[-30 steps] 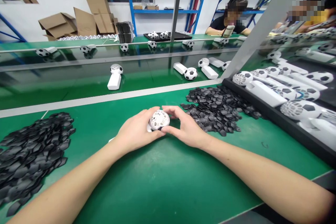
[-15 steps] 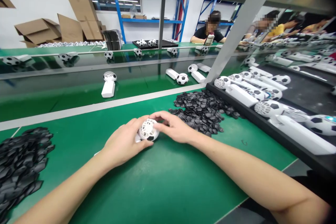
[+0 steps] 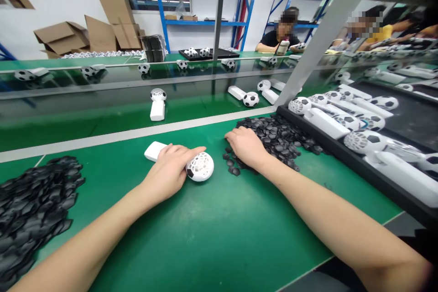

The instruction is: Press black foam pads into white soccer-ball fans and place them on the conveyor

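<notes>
On the green bench (image 3: 212,232), dead centre, lies a white fan (image 3: 191,164), handle pointing to ten o'clock and round head to four o'clock; the left hand (image 3: 171,171) lies curled over its neck, fingers wrapped loosely round it, seemingly pinning it flat so the head faces up; the head is a pale openwork ball, a lattice of small cells with one or two filled dark, most of them bare white. At two o'clock from it the right hand (image 3: 246,146) rests palm down on the near edge of a heap of black patches (image 3: 280,137), fingers bent into the pile; whether it has pinched one I cannot tell, the fingertips being hidden. That heap sits just beside the fan, within easy reach; a second heap (image 3: 34,210) lies well apart at nine o'clock. At three o'clock a black tray (image 3: 342,157) holds finished fans (image 3: 369,139) in rows, heads patterned like footballs; beyond, at twelve o'clock, more fans lie on the belt (image 3: 102,114); other people sit far off.
</notes>
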Tool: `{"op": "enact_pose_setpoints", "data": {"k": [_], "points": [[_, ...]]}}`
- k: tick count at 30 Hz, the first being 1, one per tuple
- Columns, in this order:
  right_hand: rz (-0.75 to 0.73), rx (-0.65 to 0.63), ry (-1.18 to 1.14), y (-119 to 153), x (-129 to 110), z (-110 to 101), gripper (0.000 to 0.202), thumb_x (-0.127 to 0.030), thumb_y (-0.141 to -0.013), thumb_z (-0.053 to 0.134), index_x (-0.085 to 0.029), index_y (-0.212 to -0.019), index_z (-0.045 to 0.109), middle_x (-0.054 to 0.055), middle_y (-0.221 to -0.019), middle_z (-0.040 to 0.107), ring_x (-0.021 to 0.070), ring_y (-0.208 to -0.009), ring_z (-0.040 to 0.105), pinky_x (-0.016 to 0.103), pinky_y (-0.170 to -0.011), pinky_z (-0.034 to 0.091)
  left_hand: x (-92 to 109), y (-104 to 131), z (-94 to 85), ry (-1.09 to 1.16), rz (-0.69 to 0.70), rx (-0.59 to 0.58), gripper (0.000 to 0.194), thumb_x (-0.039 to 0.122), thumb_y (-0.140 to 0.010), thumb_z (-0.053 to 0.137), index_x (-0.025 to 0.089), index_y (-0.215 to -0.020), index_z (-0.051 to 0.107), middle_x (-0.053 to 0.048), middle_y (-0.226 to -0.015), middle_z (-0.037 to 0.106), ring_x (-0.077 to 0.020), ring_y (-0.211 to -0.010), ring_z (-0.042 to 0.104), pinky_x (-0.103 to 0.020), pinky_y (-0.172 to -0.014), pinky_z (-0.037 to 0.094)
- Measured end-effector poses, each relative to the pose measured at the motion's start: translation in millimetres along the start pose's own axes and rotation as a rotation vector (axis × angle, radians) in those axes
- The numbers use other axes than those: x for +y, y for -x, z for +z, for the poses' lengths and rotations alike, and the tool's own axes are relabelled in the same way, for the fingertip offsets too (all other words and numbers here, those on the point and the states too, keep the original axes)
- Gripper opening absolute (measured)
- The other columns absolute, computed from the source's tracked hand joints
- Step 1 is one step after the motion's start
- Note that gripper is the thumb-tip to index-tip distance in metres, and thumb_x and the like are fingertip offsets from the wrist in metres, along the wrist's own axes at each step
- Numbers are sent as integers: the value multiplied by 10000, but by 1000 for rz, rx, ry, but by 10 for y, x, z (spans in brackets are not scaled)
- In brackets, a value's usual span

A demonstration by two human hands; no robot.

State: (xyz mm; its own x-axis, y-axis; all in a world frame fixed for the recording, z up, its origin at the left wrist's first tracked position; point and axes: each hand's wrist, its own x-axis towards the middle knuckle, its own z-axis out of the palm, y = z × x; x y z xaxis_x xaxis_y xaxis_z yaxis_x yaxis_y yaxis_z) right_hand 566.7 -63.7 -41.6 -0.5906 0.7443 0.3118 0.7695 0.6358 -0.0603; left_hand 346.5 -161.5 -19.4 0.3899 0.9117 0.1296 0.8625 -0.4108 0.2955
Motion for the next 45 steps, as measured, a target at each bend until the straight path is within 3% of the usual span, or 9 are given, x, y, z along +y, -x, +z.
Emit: {"op": "enact_pose_setpoints", "data": {"k": [6, 10, 13, 17, 20, 23, 26, 34, 45], "points": [[-100, 16, -212, 66, -104, -113, 202, -140, -868, 464, -160, -998, 616, 66, -900, 634, 198, -861, 543, 331, -786, 440, 15, -1, -7, -17, -28, -42, 662, -19, -717, 319, 285, -1301, 388, -28, -1155, 565, -232, -1131, 408, -482, -1007, 240], [-144, 43, -633, 157, -302, -291, 113, -165, -852, 508, -193, -877, 614, 7, -844, 645, 137, -777, 581, 261, -725, 466, -1, 5, 17, -45, -51, -38, 696, -31, -725, 289, 288, -1342, 315, -21, -1245, 518, -248, -1231, 321, -522, -1039, 164], [-156, 37, -746, 217, -414, -380, 70, -181, -837, 537, -189, -831, 606, -2, -792, 631, 121, -720, 572, 245, -687, 464, -13, 12, 19, -9, -55, -66, 700, 13, -720, 350, 276, -1364, 270, -43, -1292, 476, -264, -1249, 301, -527, -1036, 175], [-270, 22, -745, 267, -489, -392, 56, -167, -822, 569, -187, -834, 620, 11, -820, 632, 130, -802, 563, 265, -757, 441, -3, 26, -8, 57, -33, -95, 740, 126, -692, 493, 255, -1376, 240, -58, -1336, 427, -290, -1277, 255, -545, -1052, 114], [-328, 5, -683, 291, -529, -358, 62, -156, -831, 561, -184, -831, 617, 11, -806, 648, 133, -786, 564, 274, -742, 417, 28, 25, -24, 91, -62, -104, 770, 347, -702, 604, 228, -1376, 251, -82, -1345, 420, -319, -1284, 238, -555, -1053, 90], [-384, 56, -509, 312, -562, -333, 117, -154, -869, 495, -172, -862, 611, 36, -807, 640, 153, -770, 541, 296, -705, 375, 52, 15, -24, 114, -90, -102, 839, 560, -672, 609, 221, -1366, 282, -94, -1345, 426, -340, -1286, 229, -565, -1049, 88], [-437, 82, -386, 331, -588, -345, 178, -147, -893, 427, -163, -895, 605, 61, -822, 616, 164, -773, 504, 295, -677, 342, 57, 7, -16, 130, -103, -92, 843, 639, -668, 564, 220, -1354, 309, -94, -1342, 432, -344, -1286, 229, -570, -1044, 94], [-502, 129, -363, 347, -638, -307, 202, -153, -897, 428, -164, -887, 629, 60, -819, 617, 162, -760, 484, 308, -697, 345, 91, 18, 49, 117, -110, -25, 785, 606, -712, 537, 175, -1337, 339, -96, -1302, 470, -316, -1282, 251, -543, -1063, 94], [-262, 87, -730, 340, -654, -197, 165, -153, -850, 523, -219, -955, 632, 34, -886, 557, 150, -875, 526, 317, -790, 425, 101, 6, 19, 160, -124, -40, 732, 557, -714, 562, 161, -1304, 386, -93, -1312, 466, -318, -1277, 260, -539, -1060, 115]]}}
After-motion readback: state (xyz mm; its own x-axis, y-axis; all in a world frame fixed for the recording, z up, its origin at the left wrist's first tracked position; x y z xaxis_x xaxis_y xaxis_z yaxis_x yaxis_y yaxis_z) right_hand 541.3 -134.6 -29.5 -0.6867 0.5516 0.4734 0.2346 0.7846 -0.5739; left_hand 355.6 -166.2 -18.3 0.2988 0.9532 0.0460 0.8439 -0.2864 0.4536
